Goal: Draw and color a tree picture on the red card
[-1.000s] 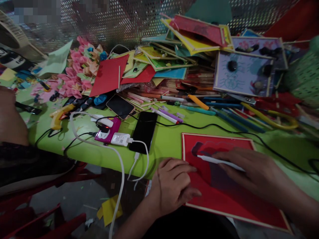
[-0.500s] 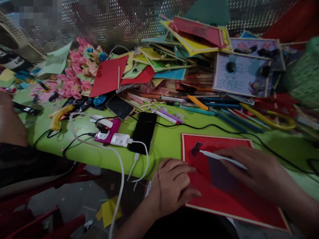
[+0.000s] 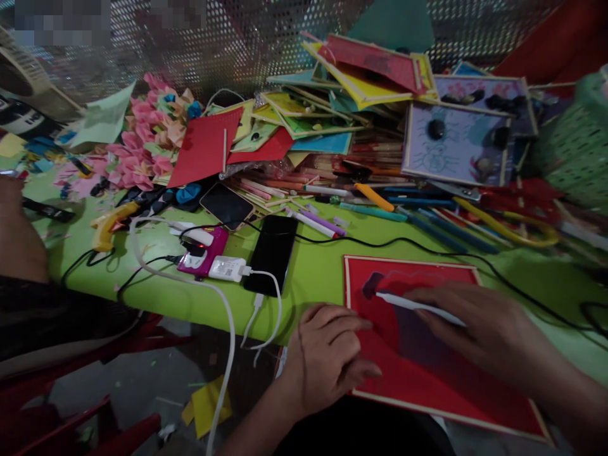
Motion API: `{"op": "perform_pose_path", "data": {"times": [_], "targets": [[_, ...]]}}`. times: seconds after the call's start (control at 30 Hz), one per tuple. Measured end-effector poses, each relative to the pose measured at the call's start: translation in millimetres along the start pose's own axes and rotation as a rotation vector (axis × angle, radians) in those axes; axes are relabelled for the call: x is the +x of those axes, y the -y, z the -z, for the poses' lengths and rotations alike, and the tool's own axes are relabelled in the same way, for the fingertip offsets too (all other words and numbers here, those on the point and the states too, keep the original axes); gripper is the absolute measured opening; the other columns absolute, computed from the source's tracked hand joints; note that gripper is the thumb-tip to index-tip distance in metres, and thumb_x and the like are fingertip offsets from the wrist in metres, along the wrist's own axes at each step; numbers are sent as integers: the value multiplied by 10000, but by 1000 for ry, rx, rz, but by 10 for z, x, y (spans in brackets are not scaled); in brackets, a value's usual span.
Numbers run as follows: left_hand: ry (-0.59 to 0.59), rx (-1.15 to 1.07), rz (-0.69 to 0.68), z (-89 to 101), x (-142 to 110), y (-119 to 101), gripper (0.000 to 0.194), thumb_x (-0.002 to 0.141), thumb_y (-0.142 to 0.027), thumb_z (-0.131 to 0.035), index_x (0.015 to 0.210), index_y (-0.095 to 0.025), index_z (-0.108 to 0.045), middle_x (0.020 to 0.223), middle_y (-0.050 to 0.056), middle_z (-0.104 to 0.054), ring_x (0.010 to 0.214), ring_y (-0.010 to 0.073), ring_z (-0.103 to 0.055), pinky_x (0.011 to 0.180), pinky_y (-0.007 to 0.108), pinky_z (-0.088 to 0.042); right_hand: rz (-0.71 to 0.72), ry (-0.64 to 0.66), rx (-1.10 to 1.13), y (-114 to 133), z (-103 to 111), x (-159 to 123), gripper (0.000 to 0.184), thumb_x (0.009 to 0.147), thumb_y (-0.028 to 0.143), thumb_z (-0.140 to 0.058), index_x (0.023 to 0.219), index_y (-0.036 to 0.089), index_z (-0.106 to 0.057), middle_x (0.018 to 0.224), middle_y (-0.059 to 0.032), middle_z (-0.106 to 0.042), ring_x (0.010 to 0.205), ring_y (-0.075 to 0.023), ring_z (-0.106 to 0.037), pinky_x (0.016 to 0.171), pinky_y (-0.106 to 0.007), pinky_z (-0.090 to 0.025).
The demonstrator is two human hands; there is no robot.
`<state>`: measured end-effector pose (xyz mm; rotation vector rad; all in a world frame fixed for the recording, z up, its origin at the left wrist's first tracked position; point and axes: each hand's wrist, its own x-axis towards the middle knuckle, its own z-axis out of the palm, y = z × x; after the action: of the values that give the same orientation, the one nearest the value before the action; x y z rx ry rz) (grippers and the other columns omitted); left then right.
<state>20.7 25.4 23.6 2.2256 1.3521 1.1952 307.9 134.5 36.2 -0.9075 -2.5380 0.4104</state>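
A red card [image 3: 380,354] with a pale wooden stick border lies over the table's near edge. My right hand [image 3: 470,316] grips a white pen [image 3: 422,306] above it, and the pen's tip is beside a small dark purple patch [image 3: 372,285] near the card's upper left corner. A faint wavy purple line runs right from that patch. Lower on the card is a large dark area that may be purple colouring or shadow. My left hand [image 3: 327,354] rests on the card's left edge, fingers loosely bent and apart, holding nothing.
Left of the card are a black phone [image 3: 273,253], a magenta power adapter [image 3: 204,253] with cables and a yellow glue gun [image 3: 111,225]. Behind lie pens, framed cards [image 3: 456,142] and pink paper flowers [image 3: 142,139]. Another person's arm [image 3: 21,234] is at far left.
The pen tip has shifted slightly left and down beside the purple patch. My left hand stays in place on the card. The whole view has moved a little.
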Motion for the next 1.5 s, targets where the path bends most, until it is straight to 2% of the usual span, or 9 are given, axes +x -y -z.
{"op": "perform_pose_path", "data": {"times": [0.17, 0.3, 0.4, 0.57, 0.8, 1.13, 1.27, 1.37, 1.5], "targets": [[14, -10, 4, 16, 11, -4, 537, 1218, -570, -450, 843, -234, -635, 1213, 21, -882, 1157, 185, -773, 1066, 366, -524, -62, -29, -44, -31, 9, -23, 246, 1123, 336, -594, 1280, 317, -783, 1093, -45, -877, 872, -261, -823, 757, -389, -595], [43, 15, 6, 13, -20, 5, 532, 1221, -554, -450, 845, -234, -648, 1226, 30, -879, 1164, 196, -772, 1044, 373, -533, -17, -2, -32, -12, 33, 15, 239, 1134, 330, -573, 1267, 313, -771, 1074, -42, -881, 839, -242, -825, 733, -365, -593], [77, 56, 5, 2, -46, 18, 520, 1212, -546, -478, 832, -238, -655, 1232, 43, -877, 1176, 208, -769, 1051, 385, -536, -25, -51, -81, 2, 57, 55, 227, 1141, 356, -564, 1237, 299, -761, 1038, -41, -882, 810, -243, -827, 710, -363, -589], [19, -9, 15, 7, -26, 7, 563, 1221, -583, -408, 849, -233, -645, 1208, 44, -878, 1170, 199, -770, 1069, 376, -522, -12, -71, -110, 31, 83, 91, 203, 1144, 352, -577, 1201, 271, -755, 1042, -45, -890, 816, -233, -842, 704, -351, -591], [8, -29, 14, 21, 6, -13, 555, 1217, -585, -415, 854, -230, -640, 1187, 40, -878, 1153, 196, -771, 1045, 371, -523, 11, -142, -172, 27, 76, 111, 203, 1148, 338, -561, 1188, 252, -741, 1005, -36, -886, 762, -224, -832, 685, -357, -594], [-1, -38, 19, 7, -4, -4, 563, 1210, -600, -414, 858, -229, -650, 1173, 45, -881, 1135, 205, -775, 1034, 378, -538, -81, -20, -94, 30, 50, 46, 222, 1121, 289, -576, 1239, 290, -764, 1115, -62, -894, 893, -269, -855, 752, -386, -633], [48, 17, 24, 4, -42, 10, 556, 1213, -575, -427, 848, -233, -670, 1186, 61, -880, 1149, 215, -767, 1050, 392, -548, -87, -55, -133, 28, 41, 57, 208, 1120, 316, -587, 1226, 283, -763, 1094, -71, -895, 857, -289, -850, 734, -407, -628], [93, 61, 20, 6, -53, 18, 523, 1209, -549, -463, 841, -238, -665, 1220, 55, -876, 1166, 216, -764, 1058, 391, -542, -76, -18, -103, 31, 37, 69, 224, 1128, 305, -577, 1264, 296, -754, 1126, -69, -895, 891, -283, -857, 747, -392, -632], [48, 14, 19, 10, -33, 13, 548, 1215, -572, -427, 848, -237, -658, 1198, 54, -879, 1158, 205, -764, 1066, 381, -535, -70, -36, -80, 57, 52, 82, 225, 1123, 295, -580, 1222, 278, -781, 1100, -78, -898, 880, -272, -859, 752, -379, -639]]}}
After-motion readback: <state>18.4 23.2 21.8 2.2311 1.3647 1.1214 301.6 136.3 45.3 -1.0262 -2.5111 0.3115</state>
